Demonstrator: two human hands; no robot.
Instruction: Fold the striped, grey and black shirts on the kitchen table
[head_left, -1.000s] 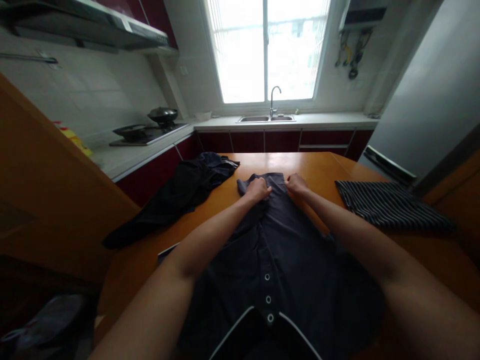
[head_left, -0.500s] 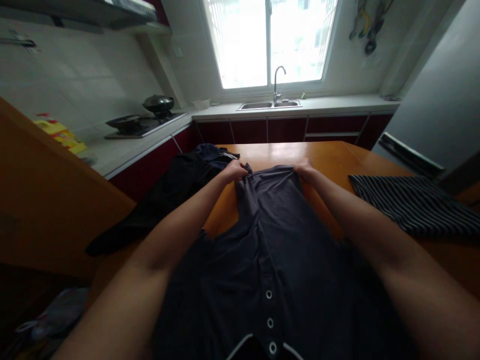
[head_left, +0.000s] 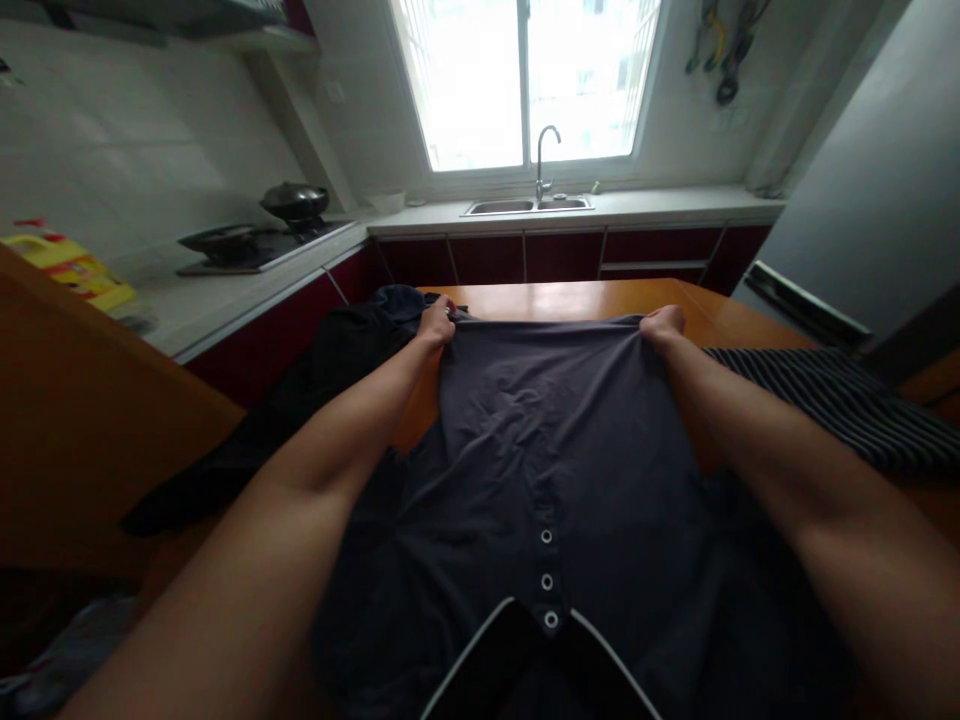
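Note:
A dark grey polo shirt (head_left: pixel 555 420) lies spread on the wooden table, its hem at the far side and its collar (head_left: pixel 487 645) with white piping nearest me. Three light-ringed buttons run down the placket. My left hand (head_left: pixel 437 322) is closed on the far left corner of the hem. At the far right corner, my right hand (head_left: pixel 663 326) grips the same hem, and the fabric is stretched taut between the two. Some wrinkles show in the middle of the shirt. The sleeves are partly hidden by my forearms.
Dark clothes (head_left: pixel 337 360) are heaped on the table's left side. A striped folded garment (head_left: pixel 832 395) lies at the right. Beyond the wooden table (head_left: pixel 555 298) are a counter with a sink (head_left: pixel 525 205) and a stove (head_left: pixel 255 250). A fridge (head_left: pixel 862 180) stands right.
My hands have moved apart, the left one leftward and the right one rightward. The bunched hem between them is now pulled wide and straight, and more of the collar shows.

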